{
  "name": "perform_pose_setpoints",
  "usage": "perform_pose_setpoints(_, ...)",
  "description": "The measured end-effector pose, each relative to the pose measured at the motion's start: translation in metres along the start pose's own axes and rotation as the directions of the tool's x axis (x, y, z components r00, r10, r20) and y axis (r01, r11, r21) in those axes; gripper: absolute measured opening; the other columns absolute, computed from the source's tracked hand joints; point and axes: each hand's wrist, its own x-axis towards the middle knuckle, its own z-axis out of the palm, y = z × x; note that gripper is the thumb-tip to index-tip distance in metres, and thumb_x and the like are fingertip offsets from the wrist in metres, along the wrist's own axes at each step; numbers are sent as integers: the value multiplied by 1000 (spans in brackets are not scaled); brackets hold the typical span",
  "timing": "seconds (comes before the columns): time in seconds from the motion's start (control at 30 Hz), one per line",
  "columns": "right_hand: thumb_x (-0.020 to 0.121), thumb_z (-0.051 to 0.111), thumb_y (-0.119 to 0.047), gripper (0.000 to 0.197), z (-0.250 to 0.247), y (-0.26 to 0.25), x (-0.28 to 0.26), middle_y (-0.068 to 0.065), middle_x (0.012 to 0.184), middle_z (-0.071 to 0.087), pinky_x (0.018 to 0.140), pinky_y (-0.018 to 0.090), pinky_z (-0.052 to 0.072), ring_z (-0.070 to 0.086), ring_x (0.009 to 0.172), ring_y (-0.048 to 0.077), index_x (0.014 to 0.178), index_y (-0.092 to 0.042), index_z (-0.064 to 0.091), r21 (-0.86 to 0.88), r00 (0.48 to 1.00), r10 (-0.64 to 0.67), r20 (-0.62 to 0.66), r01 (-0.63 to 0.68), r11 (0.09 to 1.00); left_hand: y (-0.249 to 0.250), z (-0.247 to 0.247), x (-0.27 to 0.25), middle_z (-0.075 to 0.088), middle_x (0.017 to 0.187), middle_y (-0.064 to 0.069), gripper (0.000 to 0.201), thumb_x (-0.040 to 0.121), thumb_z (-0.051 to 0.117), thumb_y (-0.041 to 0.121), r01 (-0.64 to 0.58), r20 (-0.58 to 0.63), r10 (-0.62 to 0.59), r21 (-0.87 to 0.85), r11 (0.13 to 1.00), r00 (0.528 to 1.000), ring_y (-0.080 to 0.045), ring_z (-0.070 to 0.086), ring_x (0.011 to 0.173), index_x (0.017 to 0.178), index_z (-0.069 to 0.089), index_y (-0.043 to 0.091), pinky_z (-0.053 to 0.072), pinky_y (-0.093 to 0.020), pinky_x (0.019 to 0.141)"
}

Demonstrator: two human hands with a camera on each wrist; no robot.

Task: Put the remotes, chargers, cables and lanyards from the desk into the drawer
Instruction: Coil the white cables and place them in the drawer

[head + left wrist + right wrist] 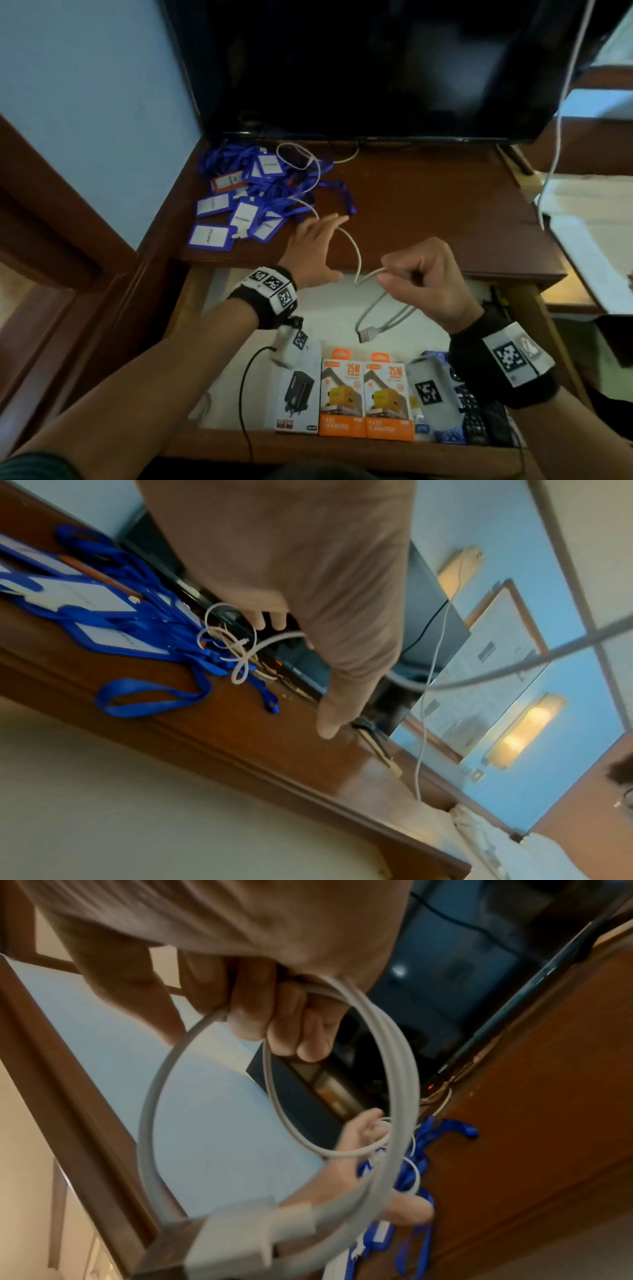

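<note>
Two hands work one white cable [346,236] at the centre of the head view. The right hand [426,277] is curled tight round a few gathered loops, and the plug [367,334] dangles from them over the open drawer [222,363]. The left hand [313,251] has its fingers spread and relaxed, gripping nothing, with the cable passing just by its fingertips near the front edge of the desk [428,205]. From there the loose length runs up and left across the pile of blue lanyards [253,192] at the upper left of the desk, and its far end lies in small curls near the foot of the dark screen [376,68].

At the bottom of the frame the drawer already holds charger boxes [364,397], and a remote [483,414] at lower right.

Judging by its look, the cable is light, limp and a little springy, so the loops will likely open unless they are pinched together where they cross. It seems smooth enough to slide through a loose grip. The free run is best taken close to the coil and fed in loop by loop, not tugged, since it lies over the lanyard straps and could drag or snag them
</note>
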Motion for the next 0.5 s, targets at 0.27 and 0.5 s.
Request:
perform_pose_setpoints(0.27, 82, 61, -13, 51, -31, -1, -21, -14, 45, 26, 47, 13, 28, 22, 40, 3, 47, -27, 27, -190, 974, -35, -223, -8, 982, -20, 18, 42, 62, 109, -6, 23, 92, 47, 34, 194, 51, -212, 241, 951, 976, -30, 51, 106, 95, 66, 23, 40, -42, 89)
perform_pose_setpoints(0.5, 81, 62, -16, 55, -57, 38, -55, -9, 37, 24, 41, 17, 28, 21, 33, 9, 43, -24, 23, -718, 935, -19, -354, -259, 646, -48, -40, 86, 59, 117, -23, 39, 96, 42, 34, 394, -193, -363, 162, 904, 912, -39, 57, 106, 110, 63, 4, 47, -40, 89)
